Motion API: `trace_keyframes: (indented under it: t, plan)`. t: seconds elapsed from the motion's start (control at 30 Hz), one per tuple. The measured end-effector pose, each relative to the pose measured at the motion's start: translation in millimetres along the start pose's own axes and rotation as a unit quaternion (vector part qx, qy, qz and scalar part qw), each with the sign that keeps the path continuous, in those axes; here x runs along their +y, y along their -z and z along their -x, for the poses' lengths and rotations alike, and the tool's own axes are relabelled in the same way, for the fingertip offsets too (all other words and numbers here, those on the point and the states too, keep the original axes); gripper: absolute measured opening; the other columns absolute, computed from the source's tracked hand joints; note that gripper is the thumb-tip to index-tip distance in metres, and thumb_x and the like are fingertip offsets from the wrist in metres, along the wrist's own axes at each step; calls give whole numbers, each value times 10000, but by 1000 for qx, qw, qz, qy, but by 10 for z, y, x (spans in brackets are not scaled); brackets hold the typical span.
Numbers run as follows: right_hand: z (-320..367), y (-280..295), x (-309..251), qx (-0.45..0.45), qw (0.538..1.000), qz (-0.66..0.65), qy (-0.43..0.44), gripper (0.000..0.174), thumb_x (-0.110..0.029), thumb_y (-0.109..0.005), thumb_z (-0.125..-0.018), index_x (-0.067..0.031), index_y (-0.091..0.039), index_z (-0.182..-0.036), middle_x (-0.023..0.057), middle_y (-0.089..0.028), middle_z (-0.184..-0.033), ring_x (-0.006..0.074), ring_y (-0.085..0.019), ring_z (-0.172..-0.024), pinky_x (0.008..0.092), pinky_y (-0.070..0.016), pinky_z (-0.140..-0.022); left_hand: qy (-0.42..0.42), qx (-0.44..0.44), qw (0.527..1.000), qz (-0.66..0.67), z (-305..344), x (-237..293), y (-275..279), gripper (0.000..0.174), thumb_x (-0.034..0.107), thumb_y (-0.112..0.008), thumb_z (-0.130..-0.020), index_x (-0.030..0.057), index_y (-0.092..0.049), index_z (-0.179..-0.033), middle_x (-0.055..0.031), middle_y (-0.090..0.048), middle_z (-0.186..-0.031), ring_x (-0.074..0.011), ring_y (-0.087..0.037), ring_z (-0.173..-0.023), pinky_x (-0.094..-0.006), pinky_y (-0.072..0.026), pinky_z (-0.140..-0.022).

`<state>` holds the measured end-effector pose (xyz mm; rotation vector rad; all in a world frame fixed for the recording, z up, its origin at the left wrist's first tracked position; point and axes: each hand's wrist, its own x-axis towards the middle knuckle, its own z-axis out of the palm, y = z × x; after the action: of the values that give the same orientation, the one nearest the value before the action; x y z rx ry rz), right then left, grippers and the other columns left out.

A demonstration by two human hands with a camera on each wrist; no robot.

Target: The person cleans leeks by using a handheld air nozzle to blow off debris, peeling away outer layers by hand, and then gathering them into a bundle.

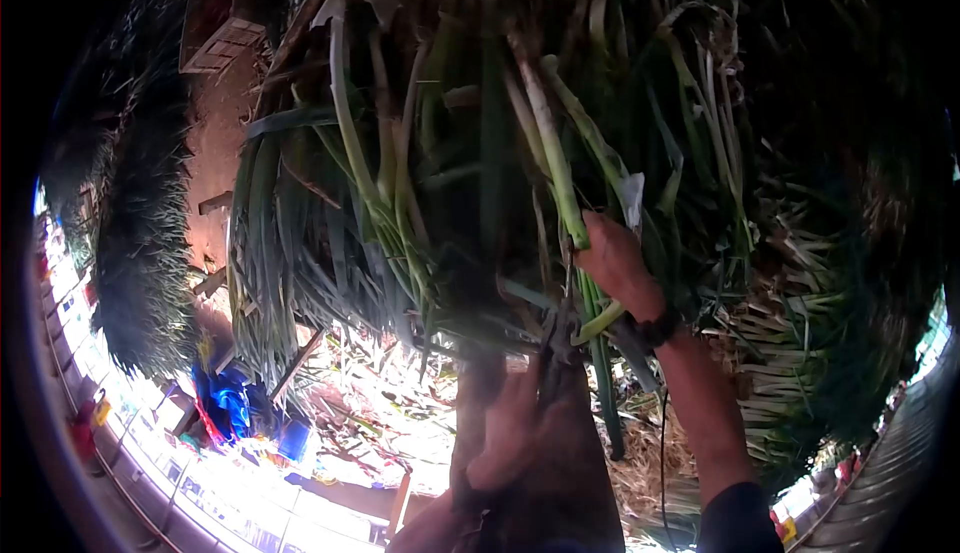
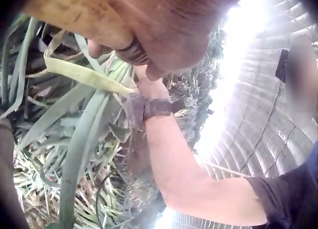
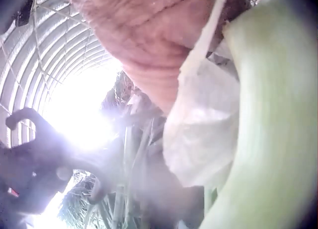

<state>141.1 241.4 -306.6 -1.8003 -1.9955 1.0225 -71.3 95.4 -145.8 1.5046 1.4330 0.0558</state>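
My right hand (image 1: pixel 617 265) grips a thick green onion stalk (image 1: pixel 548 148), its pale shaft slanting up and to the left into the heap. The right wrist view shows the stalk (image 3: pixel 278 105) large and close, with a papery pale skin (image 3: pixel 201 125) peeling beside the palm. Lower down, the left hand (image 1: pixel 508 418) holds a dark shears-like tool (image 1: pixel 558 345) whose narrow tip points up toward the right hand. The left wrist view has the left hand (image 2: pixel 164 30) with bent fingers across the top, and a yellowed leaf (image 2: pixel 84 75) hanging just below it.
A thick heap of green onions (image 1: pixel 300 213) spreads ahead, leaves drooping toward me. More onions (image 1: pixel 800 353) are stacked at right, and a long leafy row (image 1: pixel 145 223) runs along the left. A crate (image 1: pixel 225 45) stands at upper left. Leaf scraps (image 1: pixel 385 383) litter the floor.
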Motion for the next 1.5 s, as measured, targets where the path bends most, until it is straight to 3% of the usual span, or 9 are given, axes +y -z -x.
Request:
trace_keyframes:
  t: [0.4,0.63,0.83,0.97,1.03,1.13,1.2,1.33,1.5]
  plan:
    - [664,789,-347,-155,976,-77,-129,382,-139,-758,-821,10,-585,-1128,234,-666,-982,449,-647,-928,492,-501,-775,46,7,999,3,-327,215,-94,745,326,-665,-944,105,-323,-1568,-266,-584,-1185,-467,-650,-982,-523,-535,-796]
    - [829,857,-181,-173,962,-141,-154,565,-94,-760,-815,-44,-573,-1346,205,-693,-1067,338,-700,-952,398,-548,-825,2,167,986,11,-1364,117,119,619,346,-643,-944,78,-457,-1470,-272,-616,-1142,-477,-650,-942,-526,-520,-813]
    - [832,832,2,-192,922,-283,-181,564,-115,-767,-836,-19,-582,-1360,80,-707,-1074,151,-664,-944,349,-554,-840,57,66,988,124,-1997,117,505,597,352,-650,-937,48,-491,-1426,-250,-619,-1073,-444,-646,-969,-506,-523,-796]
    - [836,1023,-154,-152,899,-362,-193,579,-141,-760,-862,16,-560,-1382,57,-685,-1101,117,-638,-961,315,-560,-858,57,80,957,272,-1501,145,491,588,304,-662,-927,63,-488,-1434,-231,-616,-1090,-414,-640,-987,-484,-518,-810]
    - [729,1356,-548,-179,902,-351,-175,666,-185,-772,-875,36,-502,-1443,85,-679,-1118,130,-649,-965,291,-567,-879,15,148,986,79,-996,111,351,604,256,-672,-915,89,-474,-1461,-208,-605,-1108,-388,-631,-950,-476,-520,-793]
    - [672,1719,-1175,-190,855,-445,-186,725,-214,-769,-888,33,-448,-1489,119,-681,-1135,166,-665,-979,317,-579,-905,-61,28,998,11,-392,40,411,641,200,-684,-932,-5,-448,-1492,-208,-624,-1109,-335,-629,-1004,-407,-499,-923]
    - [674,1631,-1516,-134,853,-498,-81,749,-234,-767,-889,18,-431,-1509,132,-687,-1151,201,-679,-975,359,-595,-884,57,-4,996,67,-139,165,643,614,122,-646,-941,1,-437,-1507,-203,-624,-1198,-298,-629,-1042,-406,-487,-965]
    - [539,1121,-2073,-151,860,-488,5,686,-196,-682,-918,0,-401,-1511,215,-648,-1175,248,-695,-962,381,-571,-815,107,306,920,222,169,-247,888,566,45,-573,-950,-35,-443,-1495,-92,-615,-1202,-189,-583,-1036,-353,-482,-936]
    - [132,-151,-2494,-24,961,-275,7,629,-239,-751,-868,-14,-515,-1406,186,-666,-1121,318,-701,-943,399,-577,-820,87,400,889,206,248,-347,1147,576,109,-565,-950,-58,-440,-1487,-58,-574,-1122,-109,-519,-922,-260,-438,-782]
